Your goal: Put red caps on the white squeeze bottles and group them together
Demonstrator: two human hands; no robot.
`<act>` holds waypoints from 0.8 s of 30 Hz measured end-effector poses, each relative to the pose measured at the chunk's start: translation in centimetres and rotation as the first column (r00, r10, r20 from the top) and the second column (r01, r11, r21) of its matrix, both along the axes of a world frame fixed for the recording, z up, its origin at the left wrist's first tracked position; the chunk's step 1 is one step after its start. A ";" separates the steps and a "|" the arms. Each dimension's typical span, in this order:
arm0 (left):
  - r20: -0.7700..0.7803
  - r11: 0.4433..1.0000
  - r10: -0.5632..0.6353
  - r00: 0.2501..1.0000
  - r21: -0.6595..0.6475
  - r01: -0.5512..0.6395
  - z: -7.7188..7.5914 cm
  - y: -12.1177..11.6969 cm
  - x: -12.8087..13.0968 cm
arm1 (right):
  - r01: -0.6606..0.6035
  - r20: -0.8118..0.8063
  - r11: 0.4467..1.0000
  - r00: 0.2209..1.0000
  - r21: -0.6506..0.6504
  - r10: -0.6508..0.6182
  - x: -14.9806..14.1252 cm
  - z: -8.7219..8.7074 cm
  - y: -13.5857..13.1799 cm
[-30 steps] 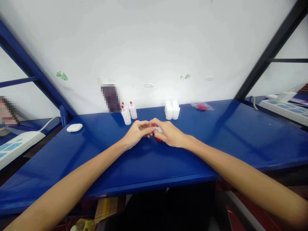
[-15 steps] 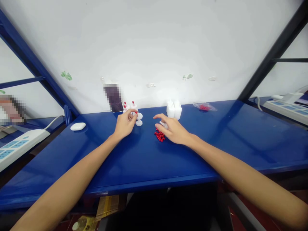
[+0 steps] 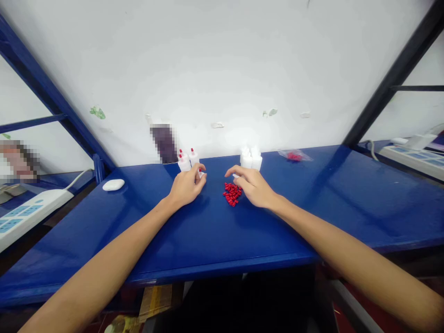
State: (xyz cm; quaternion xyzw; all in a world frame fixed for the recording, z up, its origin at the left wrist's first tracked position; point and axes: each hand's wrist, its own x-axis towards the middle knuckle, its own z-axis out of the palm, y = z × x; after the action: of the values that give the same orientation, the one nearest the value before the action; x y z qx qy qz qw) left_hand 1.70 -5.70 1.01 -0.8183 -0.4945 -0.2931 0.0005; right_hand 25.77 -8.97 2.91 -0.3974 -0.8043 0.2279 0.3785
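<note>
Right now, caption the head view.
Left hand and right hand flank red caps on a blue table, white bottles behind.

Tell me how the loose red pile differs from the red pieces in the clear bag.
The loose red pile lies uncovered on the table, while the bagged red pieces lie inside clear plastic. The loose red pile is close to the right hand; the bagged red pieces lie farther back, near the wall. Separate bits show in the loose red pile, but the bagged red pieces blur together. Both are red.
</note>
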 end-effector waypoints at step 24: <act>-0.071 0.919 -0.388 0.919 -0.099 0.381 -1.1 -0.8 1.3 | 0.091 -0.306 0.943 0.932 -0.321 -0.194 0.0 -0.7 1.4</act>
State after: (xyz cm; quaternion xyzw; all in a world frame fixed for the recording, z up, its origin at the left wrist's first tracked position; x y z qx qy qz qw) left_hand 3.03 -6.53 -0.13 -0.9110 -0.3354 -0.2299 -0.0692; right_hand 25.74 -7.52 2.18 -0.4639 -0.6529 0.3835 0.4597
